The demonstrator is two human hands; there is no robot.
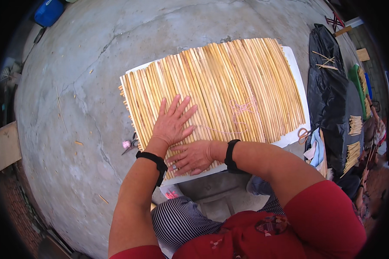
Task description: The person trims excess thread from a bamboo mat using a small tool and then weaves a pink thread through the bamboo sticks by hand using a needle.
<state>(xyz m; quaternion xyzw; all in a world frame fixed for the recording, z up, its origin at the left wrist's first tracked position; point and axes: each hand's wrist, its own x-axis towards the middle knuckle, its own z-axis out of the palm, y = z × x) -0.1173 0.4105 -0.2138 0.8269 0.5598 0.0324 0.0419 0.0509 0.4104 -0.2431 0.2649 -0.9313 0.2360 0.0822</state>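
Left grip lies palm down, fingers spread and pointing forward; right grip lies palm down just behind it, fingers pointing left. Both are unclenched, grasping nothing. The row of sticks lies beneath both, extending forward and right on a white board.

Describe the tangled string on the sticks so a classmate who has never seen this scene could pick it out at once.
Find the broad row of pale yellow sticks on the white surface. There, look right of the spread left hand. The string is the thin pink tangle, its loops unlike the straight, thicker sticks beneath.
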